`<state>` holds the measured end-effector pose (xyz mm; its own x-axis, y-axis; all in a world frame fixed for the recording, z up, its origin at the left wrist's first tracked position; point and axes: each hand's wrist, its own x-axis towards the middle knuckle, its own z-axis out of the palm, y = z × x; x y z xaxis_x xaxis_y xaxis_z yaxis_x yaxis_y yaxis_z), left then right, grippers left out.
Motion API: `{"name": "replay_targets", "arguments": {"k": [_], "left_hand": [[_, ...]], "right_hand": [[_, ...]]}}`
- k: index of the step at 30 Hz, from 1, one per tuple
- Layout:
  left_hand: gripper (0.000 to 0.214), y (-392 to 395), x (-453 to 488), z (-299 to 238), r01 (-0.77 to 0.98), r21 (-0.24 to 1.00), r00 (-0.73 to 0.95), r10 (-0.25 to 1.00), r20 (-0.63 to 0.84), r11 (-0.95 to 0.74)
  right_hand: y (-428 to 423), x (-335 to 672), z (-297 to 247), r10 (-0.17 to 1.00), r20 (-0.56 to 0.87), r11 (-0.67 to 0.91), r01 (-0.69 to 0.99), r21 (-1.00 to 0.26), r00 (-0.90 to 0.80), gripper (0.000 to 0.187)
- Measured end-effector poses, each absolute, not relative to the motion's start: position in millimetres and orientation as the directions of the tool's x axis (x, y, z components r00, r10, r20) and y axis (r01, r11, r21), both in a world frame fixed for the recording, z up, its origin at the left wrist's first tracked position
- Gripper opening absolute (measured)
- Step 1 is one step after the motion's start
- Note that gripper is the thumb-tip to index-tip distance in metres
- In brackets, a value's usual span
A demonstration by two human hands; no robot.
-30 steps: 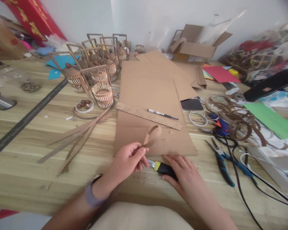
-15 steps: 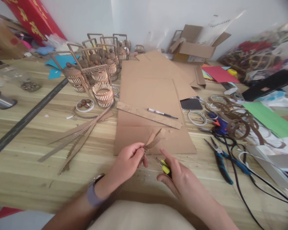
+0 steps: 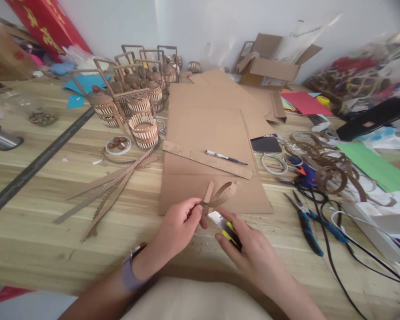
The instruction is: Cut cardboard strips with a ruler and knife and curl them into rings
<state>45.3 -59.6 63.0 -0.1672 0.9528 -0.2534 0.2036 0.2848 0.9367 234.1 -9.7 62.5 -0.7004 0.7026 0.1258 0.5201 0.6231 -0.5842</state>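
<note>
left hand [image 3: 178,222] has a curled cardboard strip [image 3: 208,192] in a tight pinch, about 6 o'clock in the view. right hand [image 3: 253,249] is wrapped round a yellow-and-black knife [image 3: 231,234], blade [image 3: 216,217] pointing roughly 10 o'clock, just beside the strip, can't tell if they touch. pen [image 3: 226,158] is at 1 o'clock from the strip, pliers [image 3: 305,211] at 2 o'clock from the right hand.

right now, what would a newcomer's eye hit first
Probably the yellow-and-black knife in the right hand, its blade near the thin brown strip in the left hand. Beyond, slatted baskets cluster left of the cardboard, with a red panel at upper left.
</note>
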Motion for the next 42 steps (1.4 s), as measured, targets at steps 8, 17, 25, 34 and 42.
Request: {"name": "replay_targets", "arguments": {"k": [8,17,25,34,42], "left_hand": [[0.034,-59.5,45.0,60.9,0.11,0.94,-0.154,0.939,-0.306,0.324],[0.037,-59.8,46.0,60.2,0.026,0.936,-0.164,0.925,-0.342,0.351],[0.032,-60.2,46.2,62.1,-0.027,0.952,-0.113,0.945,-0.306,0.305],[0.033,-61.1,47.8,61.0,-0.035,0.954,-0.092,0.95,-0.3,0.298],[0.034,-60.5,49.2,58.6,-0.044,0.95,-0.071,0.948,-0.311,0.308]], "right_hand": [[-2.9,243.4,65.5,0.706,0.124,0.583,0.473,-0.661,-0.697,0.02],[-3.7,238.8,58.2,0.615,0.183,0.756,0.507,-0.415,-0.767,0.048],[-6.6,229.2,59.5,0.639,0.124,0.709,0.519,-0.477,-0.759,0.038],[-3.9,227.2,60.3,0.616,0.095,0.721,0.511,-0.468,-0.782,0.039],[-2.3,226.2,59.0,0.625,0.102,0.699,0.496,-0.515,-0.774,0.042]]}}
